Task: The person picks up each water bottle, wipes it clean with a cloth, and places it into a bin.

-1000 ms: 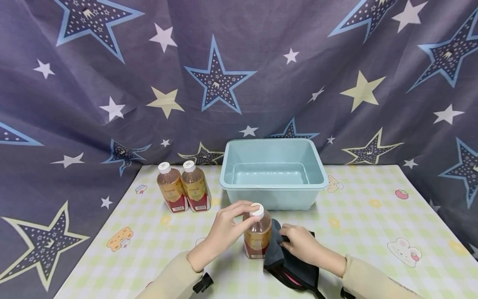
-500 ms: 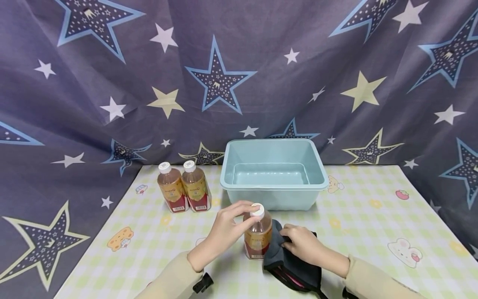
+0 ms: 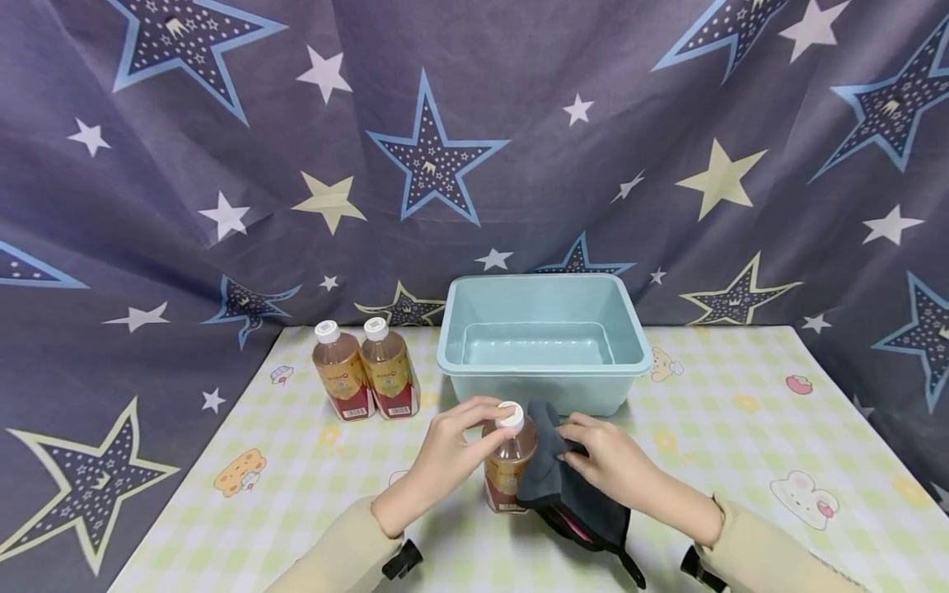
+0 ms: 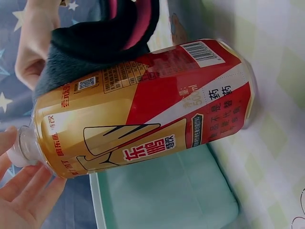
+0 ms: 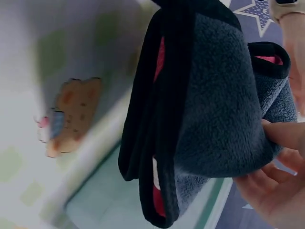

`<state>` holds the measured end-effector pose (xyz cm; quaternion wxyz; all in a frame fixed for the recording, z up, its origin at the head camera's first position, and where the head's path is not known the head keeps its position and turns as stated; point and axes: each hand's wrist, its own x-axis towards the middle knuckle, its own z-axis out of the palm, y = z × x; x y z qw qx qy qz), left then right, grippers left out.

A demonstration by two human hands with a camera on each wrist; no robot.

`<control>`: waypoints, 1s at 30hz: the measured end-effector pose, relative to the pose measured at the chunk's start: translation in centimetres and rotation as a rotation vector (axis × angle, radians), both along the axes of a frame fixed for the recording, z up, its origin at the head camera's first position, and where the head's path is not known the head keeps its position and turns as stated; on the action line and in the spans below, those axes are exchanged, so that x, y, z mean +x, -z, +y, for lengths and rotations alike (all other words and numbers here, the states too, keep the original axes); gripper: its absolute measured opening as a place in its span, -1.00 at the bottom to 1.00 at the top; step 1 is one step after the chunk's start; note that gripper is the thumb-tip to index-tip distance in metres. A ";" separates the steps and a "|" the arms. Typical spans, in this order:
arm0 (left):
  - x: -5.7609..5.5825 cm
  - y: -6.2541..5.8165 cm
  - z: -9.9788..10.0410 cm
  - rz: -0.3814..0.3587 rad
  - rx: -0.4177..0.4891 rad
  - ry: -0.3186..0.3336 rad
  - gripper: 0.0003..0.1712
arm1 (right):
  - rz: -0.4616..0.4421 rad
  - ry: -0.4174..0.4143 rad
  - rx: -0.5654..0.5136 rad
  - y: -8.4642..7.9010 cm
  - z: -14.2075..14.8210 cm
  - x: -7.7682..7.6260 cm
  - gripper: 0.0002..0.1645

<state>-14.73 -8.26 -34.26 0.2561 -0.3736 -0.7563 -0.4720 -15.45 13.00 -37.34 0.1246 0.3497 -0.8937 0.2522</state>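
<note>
A drink bottle (image 3: 510, 478) with a gold and red label stands on the table in front of the basin. My left hand (image 3: 445, 449) pinches its white cap (image 3: 511, 414) between thumb and fingers. In the left wrist view the bottle (image 4: 143, 109) shows its label whole on the near side. On the bottle's right side lies a folded dark grey cloth (image 3: 574, 482) with black edging and a pink inner face. My right hand (image 3: 611, 457) grips the cloth's upper part. Seen from the right wrist, the plush cloth (image 5: 219, 95) hangs in folds from thumb and fingers.
A light blue plastic basin (image 3: 544, 395) stands just behind the bottle. Two similar bottles, a left one (image 3: 343, 375) and a right one (image 3: 389, 371), stand side by side at the back left. The checked tablecloth (image 3: 741, 461) ends at a star-patterned curtain (image 3: 474, 123).
My right hand and the cloth have moved up and away from me along the bottle's right side. The left hand stays on the cap, and the bottle has hardly moved.
</note>
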 end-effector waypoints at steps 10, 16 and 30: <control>-1.4 2.3 -0.4 -0.016 -0.019 -0.010 -0.75 | 0.043 0.029 0.003 0.1 -0.4 0.0 -0.77; -0.5 0.7 -0.2 -0.012 -0.018 -0.011 -0.76 | 0.030 0.024 0.018 1.2 -0.5 -0.4 -0.78; -1.2 2.0 -0.3 -0.016 -0.023 -0.011 -0.74 | -0.094 0.016 0.162 4.1 -0.7 -0.7 -0.85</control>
